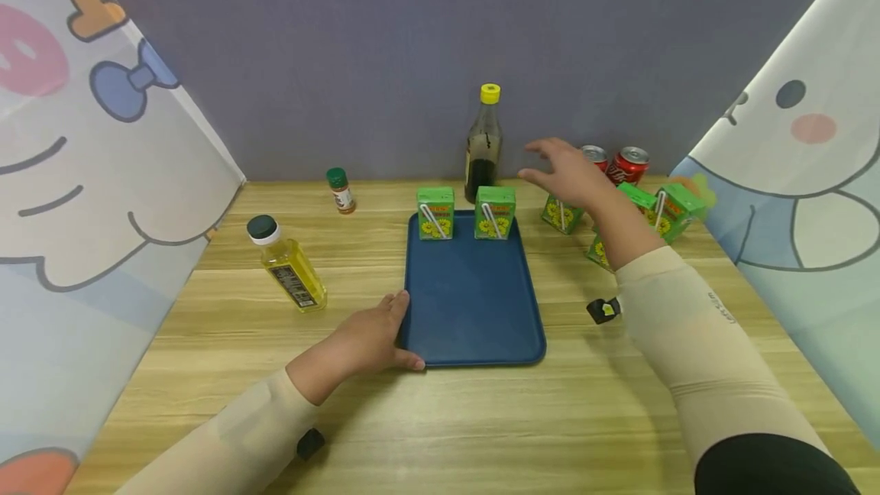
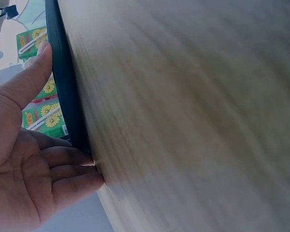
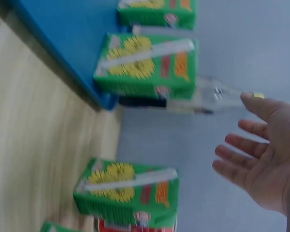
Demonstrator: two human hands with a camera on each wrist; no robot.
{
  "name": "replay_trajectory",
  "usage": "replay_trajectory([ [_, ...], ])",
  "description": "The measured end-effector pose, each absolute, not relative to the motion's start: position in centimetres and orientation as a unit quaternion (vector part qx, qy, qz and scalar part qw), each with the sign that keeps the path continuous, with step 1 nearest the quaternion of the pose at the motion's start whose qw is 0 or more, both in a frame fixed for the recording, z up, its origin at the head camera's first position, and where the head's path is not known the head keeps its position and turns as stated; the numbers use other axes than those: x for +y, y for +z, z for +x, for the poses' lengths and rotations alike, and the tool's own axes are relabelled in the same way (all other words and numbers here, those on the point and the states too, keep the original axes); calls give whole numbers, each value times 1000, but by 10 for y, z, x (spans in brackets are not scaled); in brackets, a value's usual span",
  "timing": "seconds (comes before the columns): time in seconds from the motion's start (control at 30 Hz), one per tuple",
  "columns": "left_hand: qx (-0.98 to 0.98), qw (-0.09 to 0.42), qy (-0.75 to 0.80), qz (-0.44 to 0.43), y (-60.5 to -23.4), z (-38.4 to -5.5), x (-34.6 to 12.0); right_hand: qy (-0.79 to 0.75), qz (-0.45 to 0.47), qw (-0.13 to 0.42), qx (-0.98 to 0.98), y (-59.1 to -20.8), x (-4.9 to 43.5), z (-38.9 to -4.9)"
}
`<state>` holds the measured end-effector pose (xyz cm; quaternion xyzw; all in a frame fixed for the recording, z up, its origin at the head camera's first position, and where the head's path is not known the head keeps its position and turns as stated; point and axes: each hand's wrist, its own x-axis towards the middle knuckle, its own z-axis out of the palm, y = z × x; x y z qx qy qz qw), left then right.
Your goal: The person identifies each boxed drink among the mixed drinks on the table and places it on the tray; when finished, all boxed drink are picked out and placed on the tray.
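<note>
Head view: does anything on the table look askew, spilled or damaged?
No spill or damage shows. Two green cartons stand neatly aligned on the tray, but the cartons to its right look untidy, turned at differing angles; some are partly hidden.

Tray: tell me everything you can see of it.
The tray is dark blue, rectangular, with rounded corners and a low raised rim; it looks like plastic. It lies flat on the table, its short sides near and far. Two green cartons stand at its far end; the left hand touches its near left corner.
</note>
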<state>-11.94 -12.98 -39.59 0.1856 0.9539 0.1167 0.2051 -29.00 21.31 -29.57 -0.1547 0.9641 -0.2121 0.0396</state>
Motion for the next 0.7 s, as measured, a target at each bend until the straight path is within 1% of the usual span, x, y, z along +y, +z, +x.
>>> replay_trajectory([
  [0.17, 954, 204, 118, 186, -396, -120, -130, -205, -77, 46, 975, -289, 236, -290],
  [0.27, 954, 205, 118, 185, -396, -120, -130, -184, -55, 72, 979, -294, 245, -292],
  [0.4, 955, 201, 115, 185, -395, -120, -130, -152, -45, 125, 979, -304, 252, -296],
  [0.47, 955, 199, 113, 186, -395, -120, -130, -144, -35, 142, 979, -308, 254, -297],
  [0.57, 954, 198, 116, 191, -395, -119, -130, -130, -22, 133, 982, -315, 257, -300],
  [0.7, 953, 199, 122, 192, -394, -118, -130, -128, -14, 90, 988, -321, 261, -301],
])
